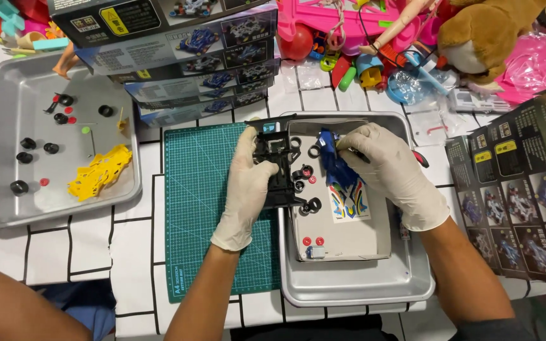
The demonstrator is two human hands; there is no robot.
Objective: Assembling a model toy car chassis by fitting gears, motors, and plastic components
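**Model car parts, in my hands over the tray**

My left hand (248,186), grip closed on the black chassis (278,169) at nine o'clock of the steel tray (355,287): light, stiff plastic, thin fragile lugs; hold by side rails. My right hand (392,172), at three o'clock, pinches the blue body shell (335,165): glossy, slippery, thin-walled.

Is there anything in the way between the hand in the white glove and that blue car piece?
No, nothing visible stands between them. The right hand already touches the blue car body inside the grey cardboard tray, while the left hand holds the black chassis frame beside it.
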